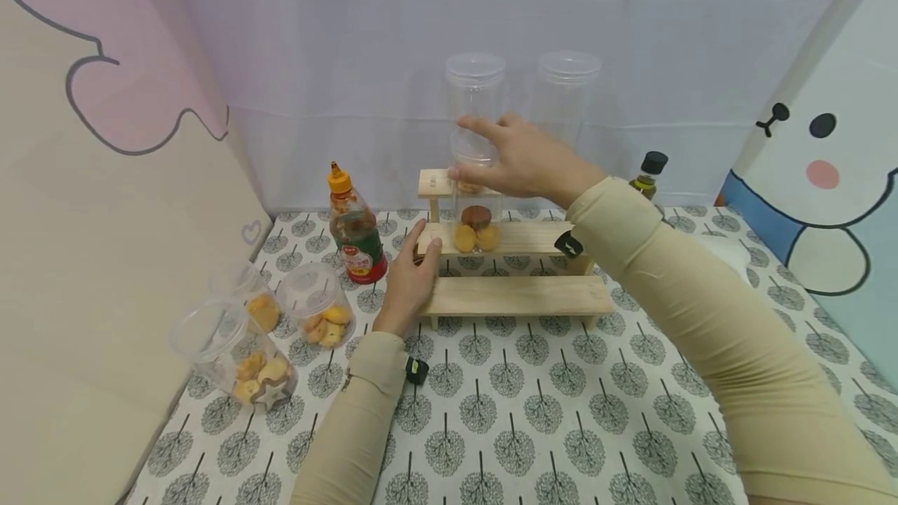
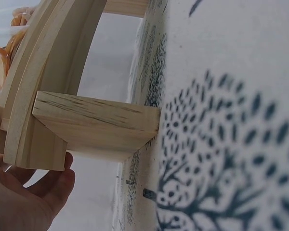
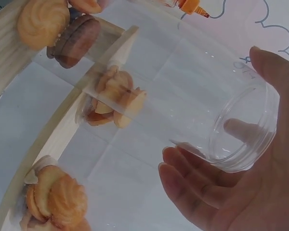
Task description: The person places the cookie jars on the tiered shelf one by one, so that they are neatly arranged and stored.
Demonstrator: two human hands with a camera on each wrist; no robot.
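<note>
A wooden tiered shelf (image 1: 519, 296) stands on the tree-print cloth. My left hand (image 1: 410, 283) holds its left end, with fingertips (image 2: 62, 185) curled round the board ends. A clear lidded jar (image 1: 478, 213) of cookies stands upright on the middle tier. Around its lid (image 3: 245, 127), my right hand (image 1: 529, 154) has its fingers spread loosely. In the right wrist view a gap shows between one fingertip (image 3: 257, 57) and the lid. Two tall clear jars, a left one (image 1: 475, 80) and a right one (image 1: 567, 88), stand behind on the top tier, partly hidden by that hand.
At the left are several cookie jars, among them one (image 1: 316, 306) beside a red sauce bottle (image 1: 358, 244) with a yellow cap, and a nearer one (image 1: 235, 357). A dark-capped bottle (image 1: 648, 174) is partly hidden behind my right sleeve. A curtain (image 1: 337, 61) hangs behind the shelf.
</note>
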